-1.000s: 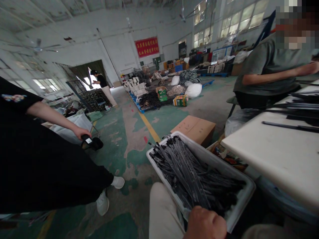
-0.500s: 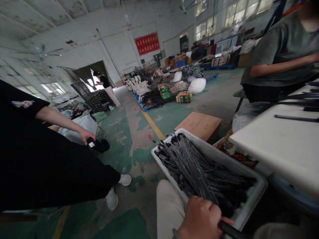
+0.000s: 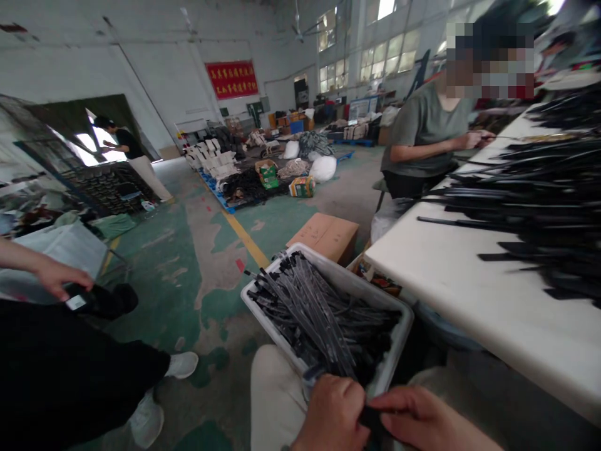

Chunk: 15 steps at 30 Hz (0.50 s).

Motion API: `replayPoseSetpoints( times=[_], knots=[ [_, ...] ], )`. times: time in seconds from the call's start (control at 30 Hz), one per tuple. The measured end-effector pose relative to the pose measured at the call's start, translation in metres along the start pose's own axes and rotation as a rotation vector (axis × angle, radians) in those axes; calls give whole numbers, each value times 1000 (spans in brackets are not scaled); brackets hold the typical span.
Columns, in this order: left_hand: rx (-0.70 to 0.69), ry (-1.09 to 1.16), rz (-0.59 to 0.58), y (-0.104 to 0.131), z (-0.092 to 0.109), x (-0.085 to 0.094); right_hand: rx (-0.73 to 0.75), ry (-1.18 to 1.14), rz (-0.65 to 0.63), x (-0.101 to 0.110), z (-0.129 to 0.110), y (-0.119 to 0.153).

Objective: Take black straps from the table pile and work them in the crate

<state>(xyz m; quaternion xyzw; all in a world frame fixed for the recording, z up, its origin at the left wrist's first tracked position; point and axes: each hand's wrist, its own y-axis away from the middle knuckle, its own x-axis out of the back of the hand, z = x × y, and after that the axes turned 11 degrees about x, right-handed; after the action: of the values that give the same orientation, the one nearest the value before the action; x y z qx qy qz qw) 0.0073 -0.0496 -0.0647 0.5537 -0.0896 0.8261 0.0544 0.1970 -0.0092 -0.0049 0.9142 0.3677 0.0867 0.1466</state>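
— Where's our strip?
— Pinched between our left hand [image 3: 331, 410] and right hand [image 3: 422, 416], both closed on the black strip [image 3: 370, 418]; just beyond lies the white bin [image 3: 399, 316].
— We'd judge it light, flexible; grip near the end.

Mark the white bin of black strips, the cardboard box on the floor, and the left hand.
white bin [image 3: 328, 268]: head view, bare far rim.
cardboard box [image 3: 323, 235]: head view, middle of its top face.
left hand [image 3: 331, 416]: head view, back of the hand.

Worn green floor [image 3: 164, 275], white walls [image 3: 70, 69], bright windows [image 3: 361, 59]
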Motion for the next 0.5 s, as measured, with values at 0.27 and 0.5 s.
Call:
replayPoseSetpoints(
  times=[0.27,0.5],
  knots=[
    [505,448,696,22,-75,96,447,-566,48,-2,-123,-100],
    [659,557,832,57,-109,119,716,-660,-11,8,-184,-103]
  ],
)
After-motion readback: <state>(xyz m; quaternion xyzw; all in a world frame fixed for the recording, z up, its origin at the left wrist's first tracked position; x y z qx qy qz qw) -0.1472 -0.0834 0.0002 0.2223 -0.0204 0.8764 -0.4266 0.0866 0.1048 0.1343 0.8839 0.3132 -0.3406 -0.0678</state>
